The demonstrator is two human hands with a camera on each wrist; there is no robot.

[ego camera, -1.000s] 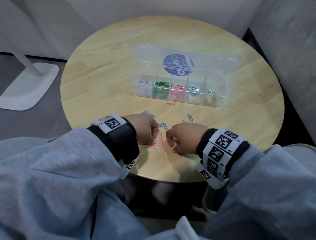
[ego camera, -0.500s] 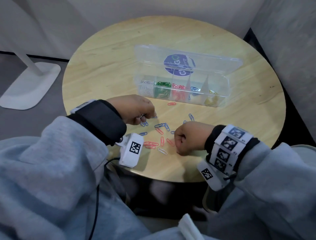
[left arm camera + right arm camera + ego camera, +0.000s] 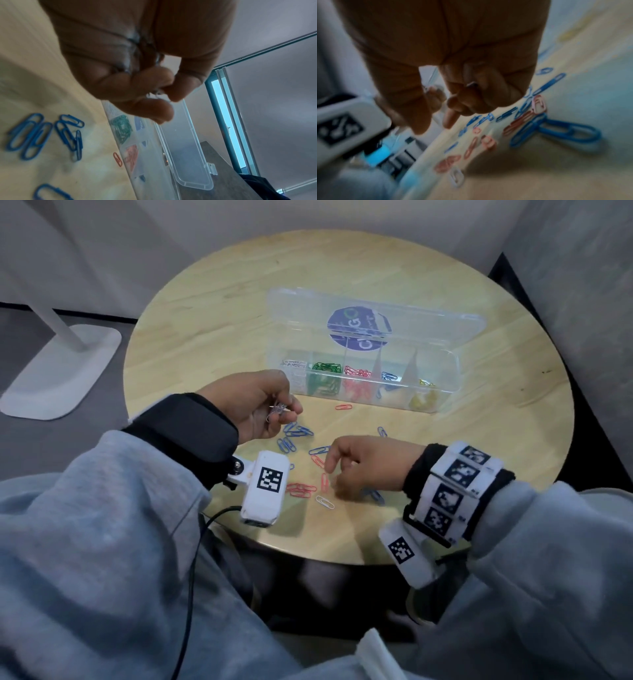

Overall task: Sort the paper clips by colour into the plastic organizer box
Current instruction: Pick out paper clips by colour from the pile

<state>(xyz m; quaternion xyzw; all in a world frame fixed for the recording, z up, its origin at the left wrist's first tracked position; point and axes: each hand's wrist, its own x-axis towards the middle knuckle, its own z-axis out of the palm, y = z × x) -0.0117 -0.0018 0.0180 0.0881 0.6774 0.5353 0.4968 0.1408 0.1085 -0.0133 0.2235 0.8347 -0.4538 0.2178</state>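
Observation:
The clear organizer box (image 3: 454, 371) stands open at the table's middle, with white, green, red, blue and yellow clips in separate compartments. My left hand (image 3: 263, 405) is raised in front of the box's left end, and its fingertips pinch a few white clips (image 3: 276, 410), also seen as white clips (image 3: 157, 93) in the left wrist view. My right hand (image 3: 363, 467) hovers low over the loose pile, thumb and forefinger apart and pointing down at a red clip (image 3: 324, 482); I see nothing in it. Blue clips (image 3: 298, 431), red clips (image 3: 301, 489) and one white clip (image 3: 324, 502) lie between the hands.
A lone red clip (image 3: 343, 407) lies just before the box, and a blue clip (image 3: 382, 432) beyond my right hand. The round wooden table (image 3: 205, 320) ends close to my lap. A white stand base (image 3: 61, 371) sits on the floor at the left; walls close the right side.
My left hand has risen from the pile and moved toward the box's left end, turning over with white clips. The right hand stayed over the pile and uncurled its forefinger.

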